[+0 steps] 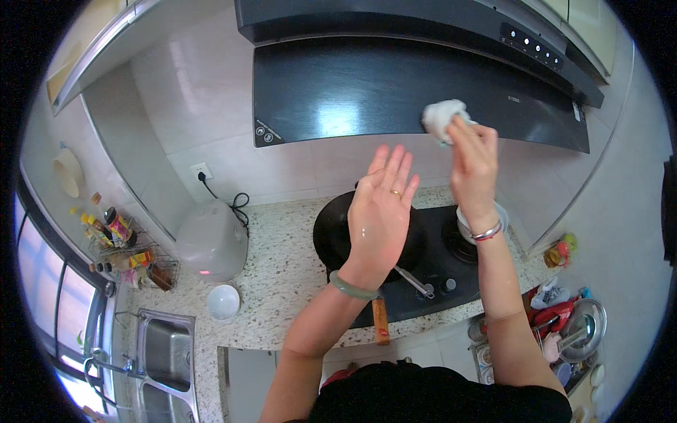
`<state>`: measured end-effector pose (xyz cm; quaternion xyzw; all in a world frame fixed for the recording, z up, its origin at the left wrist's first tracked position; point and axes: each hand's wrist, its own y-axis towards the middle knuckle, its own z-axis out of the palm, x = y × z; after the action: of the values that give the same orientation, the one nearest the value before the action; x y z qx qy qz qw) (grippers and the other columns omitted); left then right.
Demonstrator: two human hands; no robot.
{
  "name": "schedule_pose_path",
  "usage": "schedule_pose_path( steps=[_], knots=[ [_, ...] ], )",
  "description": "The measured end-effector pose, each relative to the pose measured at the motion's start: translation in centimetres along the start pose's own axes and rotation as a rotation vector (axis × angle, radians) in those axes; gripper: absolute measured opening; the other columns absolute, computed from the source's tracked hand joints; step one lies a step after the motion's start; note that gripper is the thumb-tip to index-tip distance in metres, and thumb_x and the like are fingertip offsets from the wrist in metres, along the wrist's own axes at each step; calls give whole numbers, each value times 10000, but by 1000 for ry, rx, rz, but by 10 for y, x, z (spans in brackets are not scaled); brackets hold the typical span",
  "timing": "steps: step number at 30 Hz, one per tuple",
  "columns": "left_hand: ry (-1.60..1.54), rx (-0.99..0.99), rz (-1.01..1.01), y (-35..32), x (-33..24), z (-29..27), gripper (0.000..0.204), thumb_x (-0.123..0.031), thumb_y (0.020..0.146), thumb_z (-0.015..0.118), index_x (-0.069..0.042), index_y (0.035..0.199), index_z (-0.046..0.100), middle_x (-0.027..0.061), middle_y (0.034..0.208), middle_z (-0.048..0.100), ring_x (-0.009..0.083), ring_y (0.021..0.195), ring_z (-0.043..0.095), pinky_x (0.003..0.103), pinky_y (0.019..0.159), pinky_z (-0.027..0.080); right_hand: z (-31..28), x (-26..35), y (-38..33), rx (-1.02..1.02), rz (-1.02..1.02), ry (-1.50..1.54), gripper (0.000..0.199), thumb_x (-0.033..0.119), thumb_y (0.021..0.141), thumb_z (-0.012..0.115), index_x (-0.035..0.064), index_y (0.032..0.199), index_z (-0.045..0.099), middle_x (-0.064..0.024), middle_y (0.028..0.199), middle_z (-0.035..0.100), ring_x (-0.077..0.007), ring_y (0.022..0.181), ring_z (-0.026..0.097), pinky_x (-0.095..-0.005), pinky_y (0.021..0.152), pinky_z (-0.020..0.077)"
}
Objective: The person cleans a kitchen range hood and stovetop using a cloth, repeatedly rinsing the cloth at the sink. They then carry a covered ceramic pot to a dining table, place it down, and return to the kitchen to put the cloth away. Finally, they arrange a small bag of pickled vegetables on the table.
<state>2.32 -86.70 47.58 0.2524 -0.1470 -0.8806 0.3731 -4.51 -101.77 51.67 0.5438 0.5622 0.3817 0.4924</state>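
1. The right hand point(474, 163), right of centre in the upper half of the frame, has its fingers closed around a crumpled white cloth point(443, 117), pressing it against the lower edge of the black range hood point(395, 92).
2. The left hand point(379, 211) is at the centre of the frame, fingers spread and straight, palm up, holding nothing; it hovers above a black wok point(331, 233).
3. The wok sits on a black hob point(437, 282) just below centre, its wooden handle point(381, 319) pointing to the lower edge.
4. A small white bowl point(462, 224) shows behind the right wrist on the hob.
5. On the speckled counter point(282, 282), left of the wok, stand a white rice cooker point(211, 240) and a white bowl point(223, 302).
6. A steel sink point(166, 352) lies at the lower left.
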Motion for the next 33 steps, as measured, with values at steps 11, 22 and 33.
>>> schedule_pose_path(
  steps=[11,22,33],
  knots=[
    [5,-132,2,-2,-14,-8,503,-267,975,333,8,1396,322,129,1424,397,244,1260,429,395,1073,314,54,89,43,-13,-17,311,373,-81,684,581,-12,1049,622,-171,1104,616,-323,927,531,-370,826,468],
    [-43,-37,51,9,4,14,560,-306,1000,307,32,1434,202,167,1476,292,281,1381,263,410,1144,197,63,39,78,56,-144,232,322,-55,704,600,47,1006,645,-63,1065,645,-288,898,528,-348,808,472],
    [-68,-94,-91,21,44,21,566,-257,989,366,27,1442,181,193,1497,242,277,1404,223,441,1145,215,-7,-72,25,-79,177,-280,289,-65,759,561,36,1023,622,-83,1016,641,-306,841,522,-369,773,454]
  ],
)
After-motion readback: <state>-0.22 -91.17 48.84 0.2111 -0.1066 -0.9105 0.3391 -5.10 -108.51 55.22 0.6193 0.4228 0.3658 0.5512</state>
